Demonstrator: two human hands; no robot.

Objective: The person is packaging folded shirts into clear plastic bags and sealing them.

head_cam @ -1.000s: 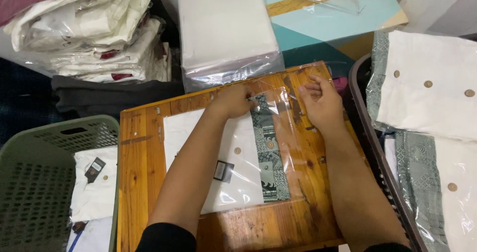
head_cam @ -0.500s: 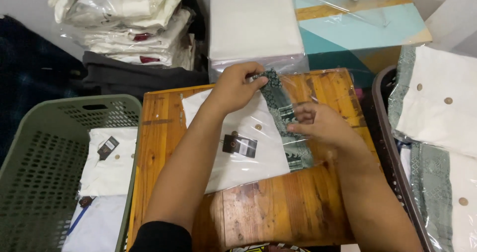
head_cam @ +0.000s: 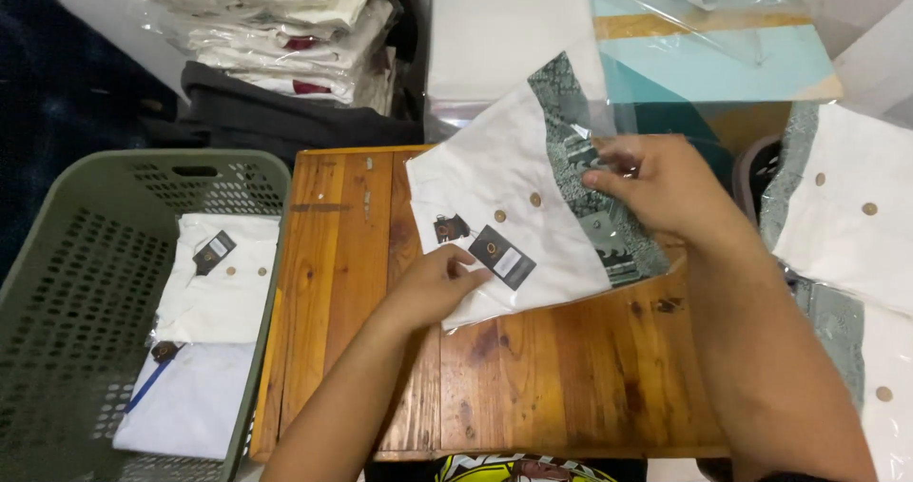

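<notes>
The left hand [head_cam: 439, 282] gripped the lower edge of a folded white shirt in a clear plastic bag [head_cam: 518, 216], fingers curled over the bag's near corner just beside a dark hang tag [head_cam: 501, 256]. The right hand [head_cam: 656, 183] pinched the bag's far side at about 3 o'clock from the tag, thumb and fingers closed on the plastic over the shirt's grey-green patterned panel [head_cam: 594, 192]. The bagged shirt was tilted — its upper end raised off the wooden worktop [head_cam: 533, 377] toward 12 o'clock, its lower corner near or on the wood; which, I could not tell. Small round buttons ran along the white front beside the panel.

At 9 o'clock from the worktop stood a green perforated plastic basket [head_cam: 67, 282], holding two folded white garments; the upper one [head_cam: 221, 282] bore a dark tag. At 3 o'clock, more folded white shirts with brown buttons [head_cam: 846, 216] lay stacked in another container, partly out of view. Toward 11 o'clock a pile of bagged white garments [head_cam: 285, 26] sat on dark folded cloth [head_cam: 276, 116]. At 12 o'clock lay a stack of empty clear bags [head_cam: 495, 35], and at 1 o'clock — under loose plastic film — a flat teal and tan board [head_cam: 713, 59].
</notes>
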